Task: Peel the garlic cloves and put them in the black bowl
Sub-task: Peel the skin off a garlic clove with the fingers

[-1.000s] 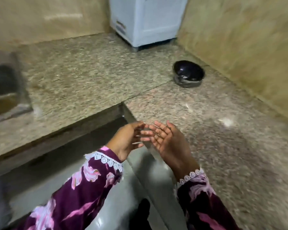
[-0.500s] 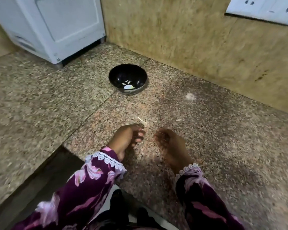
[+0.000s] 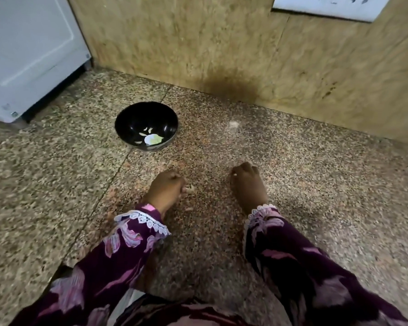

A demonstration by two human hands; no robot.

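Now | left hand [image 3: 166,189] curled, pinching something small and pale — probably a clove | right hand [image 3: 247,182] curled knuckles-up, contents can't be told | black bowl [image 3: 146,109] just ahead, pale pieces inside | advice — work the skin off over the counter [image 3: 316,184], drop only bare cloves in

My curled left hand [image 3: 166,188] is hiding whatever it's pinching — my right hand's [image 3: 249,184] fingertips are tucking underneath, unseen.
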